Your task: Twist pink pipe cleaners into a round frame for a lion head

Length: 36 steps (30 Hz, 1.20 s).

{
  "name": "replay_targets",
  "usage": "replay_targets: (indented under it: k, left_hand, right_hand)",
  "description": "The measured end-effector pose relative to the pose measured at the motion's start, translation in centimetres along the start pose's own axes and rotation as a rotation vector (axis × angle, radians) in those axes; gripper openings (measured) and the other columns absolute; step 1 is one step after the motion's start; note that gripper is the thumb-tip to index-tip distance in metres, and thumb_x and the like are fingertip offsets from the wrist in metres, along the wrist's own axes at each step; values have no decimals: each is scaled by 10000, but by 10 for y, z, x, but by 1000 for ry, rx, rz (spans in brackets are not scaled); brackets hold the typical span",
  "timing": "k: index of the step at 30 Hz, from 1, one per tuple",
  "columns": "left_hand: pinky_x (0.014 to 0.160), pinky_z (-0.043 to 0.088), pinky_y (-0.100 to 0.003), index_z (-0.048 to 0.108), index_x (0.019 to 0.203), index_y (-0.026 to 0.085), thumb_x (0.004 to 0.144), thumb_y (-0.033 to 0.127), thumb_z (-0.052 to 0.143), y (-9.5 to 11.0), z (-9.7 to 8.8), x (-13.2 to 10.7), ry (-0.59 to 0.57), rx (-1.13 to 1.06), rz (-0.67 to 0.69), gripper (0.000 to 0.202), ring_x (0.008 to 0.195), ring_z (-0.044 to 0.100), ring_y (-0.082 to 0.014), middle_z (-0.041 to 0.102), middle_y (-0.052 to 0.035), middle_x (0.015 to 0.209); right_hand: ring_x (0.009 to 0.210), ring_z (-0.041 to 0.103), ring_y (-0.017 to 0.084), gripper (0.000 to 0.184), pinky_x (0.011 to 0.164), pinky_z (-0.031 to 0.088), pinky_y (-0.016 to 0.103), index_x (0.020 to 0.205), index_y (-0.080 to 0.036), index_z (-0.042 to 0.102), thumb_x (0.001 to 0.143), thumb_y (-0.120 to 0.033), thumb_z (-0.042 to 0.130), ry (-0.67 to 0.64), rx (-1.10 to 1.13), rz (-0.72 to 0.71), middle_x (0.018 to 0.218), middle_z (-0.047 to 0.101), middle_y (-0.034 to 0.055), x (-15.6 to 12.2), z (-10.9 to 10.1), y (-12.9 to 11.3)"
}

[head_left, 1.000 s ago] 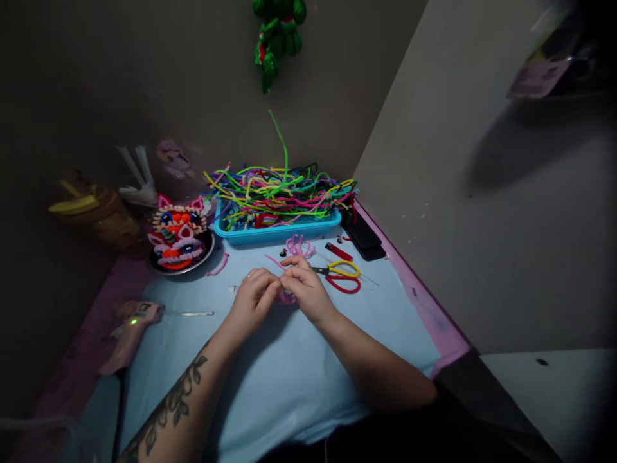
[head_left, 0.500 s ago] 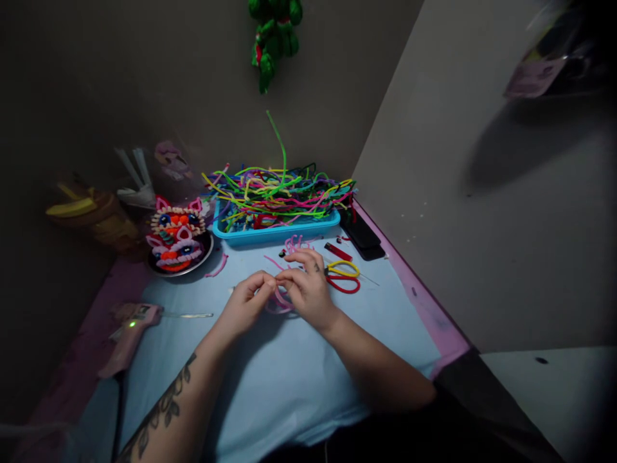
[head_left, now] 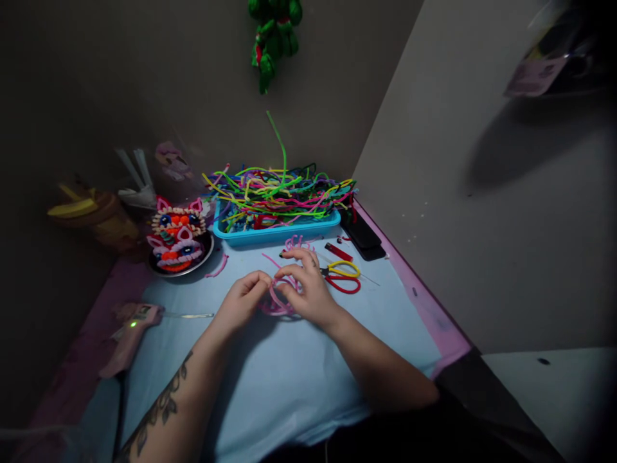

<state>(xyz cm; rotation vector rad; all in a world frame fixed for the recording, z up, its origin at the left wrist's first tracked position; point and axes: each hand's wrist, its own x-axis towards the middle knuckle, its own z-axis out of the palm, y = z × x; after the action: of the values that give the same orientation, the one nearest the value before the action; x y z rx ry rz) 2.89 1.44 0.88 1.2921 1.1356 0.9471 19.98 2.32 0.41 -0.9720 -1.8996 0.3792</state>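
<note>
Over the pale blue cloth, my left hand (head_left: 245, 299) is closed in a pinch on a pink pipe cleaner (head_left: 277, 310), which is bent into loose loops. Just right of that pinch, my right hand (head_left: 311, 294) has its thumb and fingers apart, curved beside the loops. Part of the pipe cleaner is hidden behind the right fingers. Scissors (head_left: 345, 285) with one yellow and one red handle lie close to the right hand. Behind the hands is a small bunch of curled pink pipe cleaners (head_left: 296, 243).
A blue tray (head_left: 279, 237) heaped with colourful pipe cleaners stands at the back. To the left, a metal bowl (head_left: 208, 256) holds fuzzy animal-face pieces. A pink glue gun (head_left: 130, 337) with a lit green light lies front left. A dark phone (head_left: 364, 236) and a red lighter (head_left: 339, 251) are right.
My right thumb and fingertips have parted from the left fingertips, where they met before. The pink loops show more between the hands. My left hand keeps its pinch.
</note>
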Motion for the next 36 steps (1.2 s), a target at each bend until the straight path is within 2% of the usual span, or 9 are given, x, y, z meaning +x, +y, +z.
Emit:
replay_targets:
  k: [7,11,16,20,22,25,29,32,36]
  left_hand:
    - [553,318,-234,519,666,174,805,374,602,-5,3,0,-89,-304,-122,257,541,421,-102,500,43,581]
    - [551,317,-239,505,671,180,814,401,598,-7,2,0,-94,-298,-123,279,541,418,-105,487,47,586]
    - [601,343,-254,523,696,187,855,385,542,-3,2,0,-61,-11,24,255,595,426,-122,484,40,629]
    - [712,375,-296,550,662,195,857,337,511,7,3,-2,4,339,271,244,712,481,-169,527,1,683]
    - [728,374,-305,549,641,199,849,327,506,9,3,-2,22,423,316,248,732,488,-182,533,-8,677]
    - [670,376,-286,527,659,201,852,353,493,8,2,-1,44,316,190,248,677,479,-165,511,9,662]
    - [592,347,-254,506,681,201,839,402,506,4,0,-1,21,86,21,256,587,418,-133,447,46,606]
    - [587,332,-243,509,662,195,821,403,534,5,1,-2,5,39,7,263,585,403,-124,440,50,598]
    - [590,326,-240,526,654,193,810,391,549,6,1,-2,-2,38,20,252,589,403,-125,450,49,599]
  right_hand:
    - [1204,446,258,93,1037,410,451,880,-268,707,867,-223,626,103,-272,-216,1152,598,60,-4,2,0]
    - [1205,448,264,106,1025,404,457,902,-250,682,863,-202,596,123,-290,-234,1163,600,67,-5,4,-3]
    - [1183,462,260,125,1042,378,463,848,-215,628,866,-167,514,130,-202,-114,1118,592,92,-6,9,-9]
    - [1096,522,233,159,982,424,441,788,-204,594,873,-154,469,48,-32,119,1060,580,90,-6,16,-4]
    - [1055,551,218,167,950,450,415,763,-201,598,878,-167,482,13,67,219,1032,581,80,-6,18,-2]
    - [1080,545,220,105,968,445,412,855,-206,656,876,-205,554,71,92,192,1084,582,81,-5,14,-1]
    - [1129,491,242,134,1016,413,441,928,-258,704,875,-206,593,182,-75,-49,1115,582,70,-5,5,-6]
    - [1162,456,260,134,1035,401,455,880,-287,724,860,-206,619,162,-196,-112,1138,588,60,-5,3,-7]
    - [1178,443,275,109,1047,395,475,846,-287,725,852,-224,636,144,-239,-82,1152,594,62,-5,6,-6]
